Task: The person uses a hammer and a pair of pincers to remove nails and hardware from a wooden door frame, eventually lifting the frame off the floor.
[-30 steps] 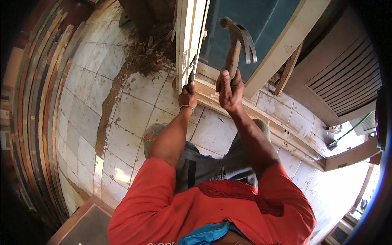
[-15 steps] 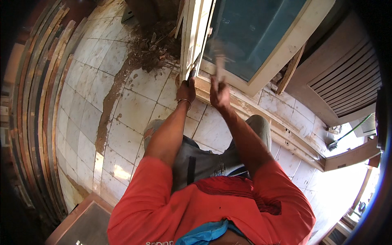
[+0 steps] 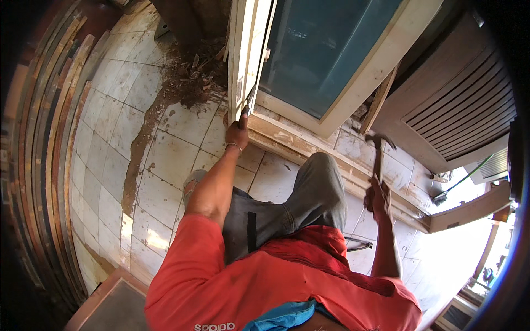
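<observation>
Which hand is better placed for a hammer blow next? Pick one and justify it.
Right, I'd judge: the right hand grips the hammer, though held out to the side. The left hand is occupied, holding a slim dark tool at the white frame.

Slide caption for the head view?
Right hand grips wooden-handled claw hammer; left hand holds slim dark-handled tool by cream upright frame.
</observation>
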Tool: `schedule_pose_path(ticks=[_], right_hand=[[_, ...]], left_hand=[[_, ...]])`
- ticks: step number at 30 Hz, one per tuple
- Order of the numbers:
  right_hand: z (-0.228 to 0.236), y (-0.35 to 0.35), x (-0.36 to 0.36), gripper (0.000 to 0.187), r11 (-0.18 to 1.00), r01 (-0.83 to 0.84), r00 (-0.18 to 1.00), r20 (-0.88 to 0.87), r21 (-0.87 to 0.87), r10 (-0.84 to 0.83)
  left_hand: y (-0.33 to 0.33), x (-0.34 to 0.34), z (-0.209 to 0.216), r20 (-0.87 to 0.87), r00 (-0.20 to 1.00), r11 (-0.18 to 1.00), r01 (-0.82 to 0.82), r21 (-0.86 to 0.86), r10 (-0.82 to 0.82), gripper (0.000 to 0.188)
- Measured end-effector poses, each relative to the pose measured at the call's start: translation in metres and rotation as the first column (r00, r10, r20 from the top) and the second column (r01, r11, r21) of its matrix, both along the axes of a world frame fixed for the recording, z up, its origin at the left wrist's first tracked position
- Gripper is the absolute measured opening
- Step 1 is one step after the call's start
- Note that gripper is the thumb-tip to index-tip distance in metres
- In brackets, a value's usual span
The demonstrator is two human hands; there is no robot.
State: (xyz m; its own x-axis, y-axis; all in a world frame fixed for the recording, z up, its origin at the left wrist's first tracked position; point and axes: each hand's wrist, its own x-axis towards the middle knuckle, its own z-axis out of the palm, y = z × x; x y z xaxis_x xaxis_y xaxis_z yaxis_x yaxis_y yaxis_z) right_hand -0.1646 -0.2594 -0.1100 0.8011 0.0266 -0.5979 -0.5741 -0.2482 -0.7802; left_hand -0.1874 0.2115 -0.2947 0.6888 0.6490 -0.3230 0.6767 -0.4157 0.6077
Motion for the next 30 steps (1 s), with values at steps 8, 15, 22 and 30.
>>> schedule_pose_path(ticks=[8,15,22,30], right_hand=[[-0.031,0.014,0.038,0.035,0.999,0.012,0.995,-0.095,0.050,-0.008],[-0.034,0.195,0.047,0.034,0.963,-0.194,0.981,0.045,0.187,0.188],[-0.019,0.290,0.017,0.034,0.791,-0.525,0.851,0.195,0.314,0.488],[-0.020,0.271,0.013,0.042,0.852,-0.472,0.880,0.177,0.228,0.441]], left_hand=[[-0.081,0.030,0.020,-0.027,0.925,0.920,-0.380,-0.092,0.379,0.080],[-0.105,0.044,0.046,-0.008,0.858,0.832,-0.500,-0.240,0.514,0.074],[-0.097,0.048,0.033,0.017,0.852,0.711,-0.424,-0.561,0.523,0.084],[-0.016,0.008,0.061,-0.073,0.966,0.950,-0.257,-0.176,0.248,0.079]])
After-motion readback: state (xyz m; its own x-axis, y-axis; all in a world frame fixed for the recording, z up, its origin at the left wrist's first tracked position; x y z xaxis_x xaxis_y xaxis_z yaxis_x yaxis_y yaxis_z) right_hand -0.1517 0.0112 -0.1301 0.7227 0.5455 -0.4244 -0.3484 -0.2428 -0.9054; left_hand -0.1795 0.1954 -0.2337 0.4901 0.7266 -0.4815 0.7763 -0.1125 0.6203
